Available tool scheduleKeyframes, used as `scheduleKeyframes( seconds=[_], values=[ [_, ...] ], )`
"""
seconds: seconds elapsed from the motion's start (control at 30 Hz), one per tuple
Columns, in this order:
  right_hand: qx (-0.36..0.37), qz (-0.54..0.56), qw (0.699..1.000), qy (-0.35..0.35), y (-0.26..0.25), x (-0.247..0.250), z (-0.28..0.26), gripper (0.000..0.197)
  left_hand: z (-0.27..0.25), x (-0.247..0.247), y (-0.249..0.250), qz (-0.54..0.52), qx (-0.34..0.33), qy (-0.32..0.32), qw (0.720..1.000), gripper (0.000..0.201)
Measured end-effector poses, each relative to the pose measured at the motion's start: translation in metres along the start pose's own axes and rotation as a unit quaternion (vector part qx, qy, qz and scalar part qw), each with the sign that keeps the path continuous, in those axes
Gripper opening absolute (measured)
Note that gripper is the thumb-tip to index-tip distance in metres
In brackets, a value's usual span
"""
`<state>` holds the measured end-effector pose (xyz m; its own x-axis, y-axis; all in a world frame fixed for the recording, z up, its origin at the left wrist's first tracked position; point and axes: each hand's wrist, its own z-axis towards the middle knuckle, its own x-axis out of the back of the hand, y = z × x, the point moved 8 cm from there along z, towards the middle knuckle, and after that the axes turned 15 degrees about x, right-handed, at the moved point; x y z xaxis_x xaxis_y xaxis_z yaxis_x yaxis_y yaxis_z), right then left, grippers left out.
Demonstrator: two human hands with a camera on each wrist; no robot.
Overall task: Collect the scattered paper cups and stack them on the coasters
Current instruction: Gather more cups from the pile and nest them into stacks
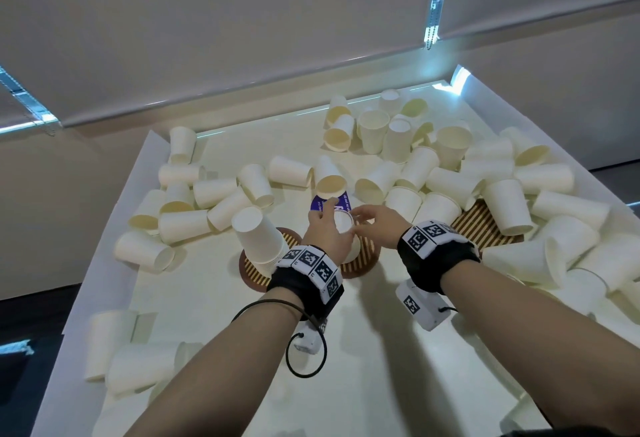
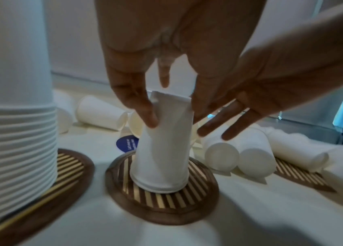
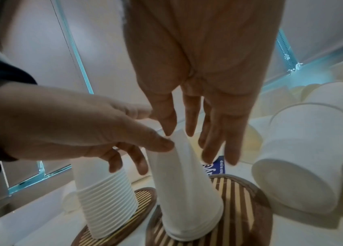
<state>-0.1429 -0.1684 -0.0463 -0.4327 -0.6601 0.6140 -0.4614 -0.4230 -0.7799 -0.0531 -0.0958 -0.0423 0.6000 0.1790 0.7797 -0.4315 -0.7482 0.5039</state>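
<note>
A small nest of upside-down white paper cups (image 2: pixel 162 158) stands on the middle round slatted coaster (image 2: pixel 166 204). My left hand (image 2: pixel 173 114) pinches its top between thumb and fingers. My right hand (image 3: pixel 189 141) hangs over the same top with straight fingers, its thumb tip at the cup's upper edge. In the head view both hands (image 1: pixel 327 225) (image 1: pixel 370 222) meet over this cup (image 1: pixel 343 223). A tall stack of upside-down cups (image 1: pixel 258 239) stands on the left round coaster (image 1: pixel 252 277).
Loose cups lie in heaps at the back and right (image 1: pixel 450 173), at the left (image 1: pixel 194 204) and near the front left (image 1: pixel 131 364). Several cover a square slatted coaster (image 1: pixel 481 225). A blue round label (image 1: pixel 343 203) lies just behind the hands.
</note>
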Motion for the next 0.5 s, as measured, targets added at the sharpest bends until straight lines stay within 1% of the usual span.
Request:
scheduleKeyframes(
  seconds=[0.03,0.07,0.1,0.13,0.17,0.2,0.27,0.33,0.4,0.43,0.47,0.5],
  values=[
    [-0.011,-0.015,0.999,0.043,0.005,0.012,0.0,0.039,0.0,-0.001,0.001,0.013,-0.013,0.0,1.0,0.055],
    [-0.027,-0.042,0.994,0.101,0.012,0.028,-0.001,0.037,0.001,-0.002,0.001,0.026,-0.021,-0.006,0.999,0.051],
    [-0.045,-0.08,0.983,0.158,0.02,0.046,-0.003,0.038,0.003,-0.004,0.0,0.032,-0.026,-0.014,0.999,0.049],
    [-0.063,-0.12,0.971,0.197,0.026,0.061,-0.007,0.041,0.005,-0.005,0.0,0.033,-0.031,-0.017,0.999,0.048],
    [-0.082,-0.152,0.961,0.215,0.034,0.072,-0.011,0.044,0.006,-0.004,0.0,0.033,-0.035,-0.014,0.999,0.048],
    [-0.109,-0.174,0.956,0.212,0.046,0.08,-0.013,0.047,0.007,-0.004,0.0,0.036,-0.038,-0.008,0.999,0.049],
    [-0.168,-0.203,0.952,0.159,0.069,0.084,-0.02,0.051,0.008,-0.003,0.001,0.044,-0.04,0.005,0.998,0.051],
    [-0.205,-0.214,0.947,0.12,0.086,0.081,-0.027,0.057,0.01,-0.004,0.003,0.058,-0.048,0.008,0.997,0.055],
    [-0.227,-0.182,0.948,0.128,0.094,0.081,-0.034,0.068,0.013,-0.005,0.003,0.059,-0.048,-0.005,0.997,0.059],
    [-0.231,-0.162,0.949,0.143,0.096,0.083,-0.036,0.068,0.013,-0.005,0.003,0.053,-0.045,-0.013,0.998,0.06],
    [-0.227,-0.144,0.95,0.155,0.097,0.085,-0.037,0.062,0.013,-0.005,0.004,0.052,-0.041,-0.012,0.998,0.06],
    [-0.223,-0.125,0.952,0.167,0.097,0.088,-0.037,0.052,0.012,-0.002,0.007,0.059,-0.039,0.002,0.997,0.06]
  ],
)
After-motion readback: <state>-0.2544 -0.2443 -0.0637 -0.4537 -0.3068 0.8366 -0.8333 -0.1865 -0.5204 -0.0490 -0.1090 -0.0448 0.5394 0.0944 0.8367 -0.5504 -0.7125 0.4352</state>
